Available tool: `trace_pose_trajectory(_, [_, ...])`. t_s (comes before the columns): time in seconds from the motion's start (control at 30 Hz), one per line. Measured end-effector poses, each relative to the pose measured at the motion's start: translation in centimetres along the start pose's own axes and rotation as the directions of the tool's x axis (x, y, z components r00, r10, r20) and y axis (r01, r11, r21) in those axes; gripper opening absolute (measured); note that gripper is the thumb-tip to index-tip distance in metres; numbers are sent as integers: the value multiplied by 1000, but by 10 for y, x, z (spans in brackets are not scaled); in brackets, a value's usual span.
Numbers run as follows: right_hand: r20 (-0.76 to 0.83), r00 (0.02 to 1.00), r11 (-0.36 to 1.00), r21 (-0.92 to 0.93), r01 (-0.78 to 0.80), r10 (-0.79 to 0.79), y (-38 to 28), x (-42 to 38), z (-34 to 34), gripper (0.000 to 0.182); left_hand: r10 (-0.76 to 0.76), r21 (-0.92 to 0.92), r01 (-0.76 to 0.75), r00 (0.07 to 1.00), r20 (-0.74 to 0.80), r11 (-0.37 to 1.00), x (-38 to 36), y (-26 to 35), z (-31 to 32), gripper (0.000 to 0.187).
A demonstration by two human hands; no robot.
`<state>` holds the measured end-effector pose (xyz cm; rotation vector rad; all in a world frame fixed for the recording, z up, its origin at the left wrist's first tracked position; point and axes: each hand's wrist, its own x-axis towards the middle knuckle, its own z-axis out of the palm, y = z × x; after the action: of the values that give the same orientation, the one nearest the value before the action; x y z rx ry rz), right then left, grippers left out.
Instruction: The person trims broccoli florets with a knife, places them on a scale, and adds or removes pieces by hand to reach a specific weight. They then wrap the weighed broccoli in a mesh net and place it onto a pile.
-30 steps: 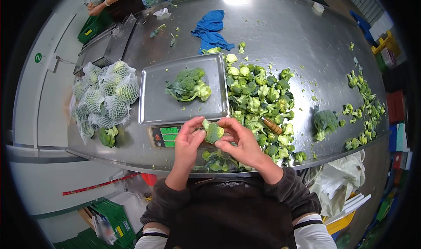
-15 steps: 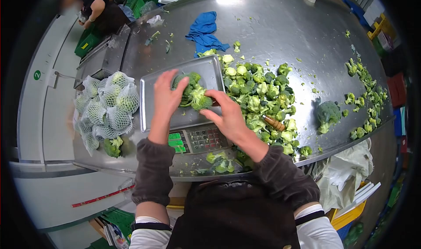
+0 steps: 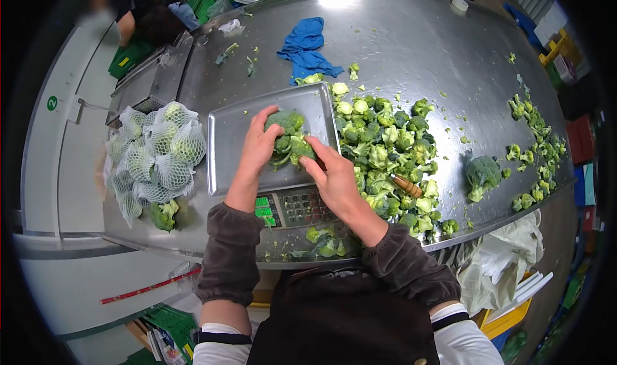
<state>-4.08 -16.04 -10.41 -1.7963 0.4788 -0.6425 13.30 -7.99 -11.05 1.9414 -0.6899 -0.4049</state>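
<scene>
Broccoli pieces [image 3: 286, 122] are gathered over a shallow metal tray [image 3: 225, 169], which rests on a scale with a keypad [image 3: 305, 207]. My left hand [image 3: 259, 141] curls around their left side, its fingers partly hidden behind the green heads. From the right, my right hand [image 3: 333, 175] grips a broccoli floret [image 3: 299, 148] between thumb and fingers. Just right of the tray lies a heap of cut florets [image 3: 385, 136]. A turned wooden handle [image 3: 406, 185] sticks out of that heap; the rest of the tool cannot be made out.
Net-wrapped broccoli heads [image 3: 154, 149] are piled at left, with a loose broccoli piece [image 3: 164, 215] in front. A blue cloth [image 3: 305, 46] lies behind the tray. Rightward are a whole broccoli head [image 3: 482, 177] and scattered florets [image 3: 540, 146]. Another person [image 3: 138, 11] stands at far left.
My right hand has closed in on the broccoli, and my left fingers have curled more tightly around it. The pieces sit closer together. The view has shifted slightly.
</scene>
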Motion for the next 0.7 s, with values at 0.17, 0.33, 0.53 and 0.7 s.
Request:
trace_pose_trajectory(0.17, [-50,990,991,-22,130,-131,12,4,14,35,-96,-137,109,991,95,985,-3,3,-5,51])
trace_pose_trajectory(0.33, [-83,995,998,-45,54,-58,4,7,25,31,-78,-88,85,994,77,993,-5,9,-6,51])
trace_pose_trajectory(0.53, [-10,994,994,23,111,-111,6,6,13,31,-108,-314,130,990,85,940,-19,-4,-27,56])
trace_pose_trajectory(0.7, [316,947,953,266,-142,52,10,-30,-17,31,0,-469,-11,1000,-23,883,-55,-29,-37,68])
